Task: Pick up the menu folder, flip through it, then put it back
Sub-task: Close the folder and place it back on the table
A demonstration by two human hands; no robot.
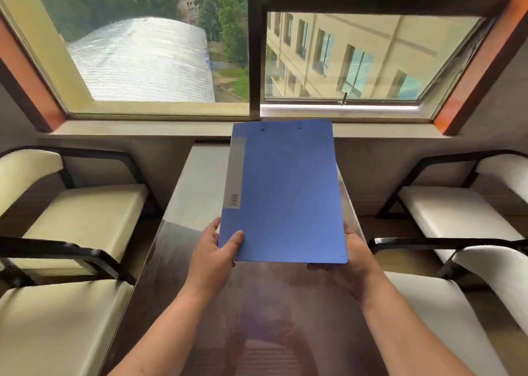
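Note:
A closed blue menu folder (285, 192) with a grey spine label on its left side is held up above the table, tilted toward me. My left hand (214, 252) grips its near left corner, thumb on the cover. Under the near right corner sits my right hand (351, 264), its fingers supporting the folder from beneath and partly hidden by it.
A long glass-topped table (200, 275) runs from me to the window sill (143, 131). Cream-cushioned chairs with black frames stand on the left (77, 215) and right (451, 212). A large window fills the far wall.

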